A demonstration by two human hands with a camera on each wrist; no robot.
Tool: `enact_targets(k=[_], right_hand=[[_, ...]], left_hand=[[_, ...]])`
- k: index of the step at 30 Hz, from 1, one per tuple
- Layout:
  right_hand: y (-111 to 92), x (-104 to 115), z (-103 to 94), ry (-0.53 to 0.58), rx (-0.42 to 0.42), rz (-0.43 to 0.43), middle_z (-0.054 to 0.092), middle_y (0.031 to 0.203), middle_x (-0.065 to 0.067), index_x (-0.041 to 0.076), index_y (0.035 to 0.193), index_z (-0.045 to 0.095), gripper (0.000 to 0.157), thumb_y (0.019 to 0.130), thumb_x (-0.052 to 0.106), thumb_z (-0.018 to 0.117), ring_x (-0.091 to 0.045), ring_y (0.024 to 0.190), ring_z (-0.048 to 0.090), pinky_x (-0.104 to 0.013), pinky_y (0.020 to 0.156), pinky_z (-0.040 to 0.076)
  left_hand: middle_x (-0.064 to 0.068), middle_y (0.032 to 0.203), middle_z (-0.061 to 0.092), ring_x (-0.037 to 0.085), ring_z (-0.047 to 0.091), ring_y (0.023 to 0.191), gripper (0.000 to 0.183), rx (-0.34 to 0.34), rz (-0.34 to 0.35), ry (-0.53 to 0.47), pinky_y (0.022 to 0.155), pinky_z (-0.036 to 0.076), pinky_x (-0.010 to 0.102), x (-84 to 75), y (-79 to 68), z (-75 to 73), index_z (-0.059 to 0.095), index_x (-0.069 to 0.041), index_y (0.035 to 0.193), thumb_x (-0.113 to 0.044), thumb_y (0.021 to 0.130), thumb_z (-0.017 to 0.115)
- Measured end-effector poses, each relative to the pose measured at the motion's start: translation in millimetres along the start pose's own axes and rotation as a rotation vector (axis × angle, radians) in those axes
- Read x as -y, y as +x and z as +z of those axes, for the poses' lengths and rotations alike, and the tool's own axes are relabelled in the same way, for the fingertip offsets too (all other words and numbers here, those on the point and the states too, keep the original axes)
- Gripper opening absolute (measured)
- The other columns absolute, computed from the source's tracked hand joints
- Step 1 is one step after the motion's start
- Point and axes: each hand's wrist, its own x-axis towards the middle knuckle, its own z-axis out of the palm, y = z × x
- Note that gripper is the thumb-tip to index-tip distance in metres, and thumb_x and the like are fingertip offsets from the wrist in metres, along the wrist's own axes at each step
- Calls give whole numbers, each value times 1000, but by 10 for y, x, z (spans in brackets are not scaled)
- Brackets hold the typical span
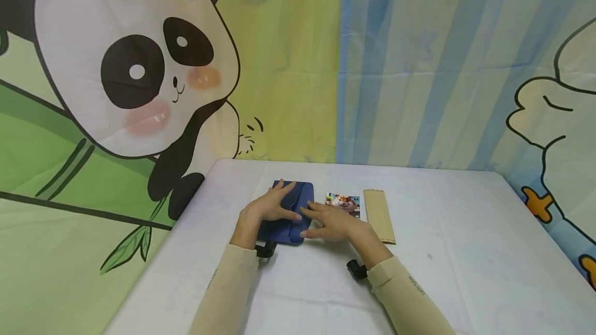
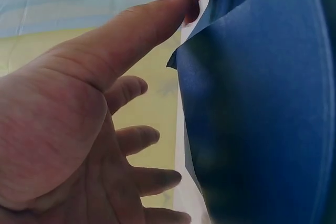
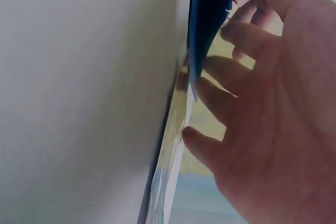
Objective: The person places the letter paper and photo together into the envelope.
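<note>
A dark blue envelope-like holder with a folded flap lies flat on the white table. My left hand is over its left and upper part, fingers spread and thumb reaching toward the flap edge. In the left wrist view that hand has its fingers extended beside the blue surface, whose flap edge stands slightly raised. At the holder's right edge is my right hand, fingers reaching left over it. The right wrist view shows these fingers loosely bent and apart close to the blue edge.
A colourful picture card, partly covered by my right hand, lies right of the holder. Beside it is a long beige slatted piece. The white table meets printed cloth walls at its back and left.
</note>
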Motion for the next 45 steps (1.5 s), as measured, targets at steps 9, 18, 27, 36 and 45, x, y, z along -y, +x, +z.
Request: enact_targets(k=[9,18,27,36,45], right_hand=[[0,-7,21,-49,33,-7,23,158,-8,26,147,39,72,89,68,44,-30,144,21,-59,113,14],[-6,-1,-5,-78,19,-12,29,156,-9,23,145,43,69,90,64,46,-29,144,23,-59,113,12],[-19,-15,-35,-76,11,5,32,154,-9,20,142,48,65,90,59,53,-30,143,24,-60,113,11],[-23,-27,-34,-87,1,3,35,153,-9,20,140,51,63,90,58,53,-29,143,25,-60,113,7],[-3,-24,-46,-144,7,31,39,150,-10,25,139,52,63,89,64,50,-33,144,22,-61,113,-1]], left_hand=[[9,161,4,44,17,142,103,8,16,-18,103,23,69,-12,17,-4,19,-34,153,-69,70,68],[11,159,19,36,24,142,86,25,46,-47,108,27,59,-45,11,25,26,-33,152,-62,80,65],[9,159,21,35,24,142,64,75,94,-39,108,27,58,-99,38,73,40,-35,146,-54,88,61],[12,157,25,34,25,142,49,77,95,-32,110,25,55,-125,50,102,51,-31,139,-44,93,59],[16,153,32,33,32,139,27,61,153,-22,110,30,49,-113,70,87,68,-23,117,-35,94,60]])
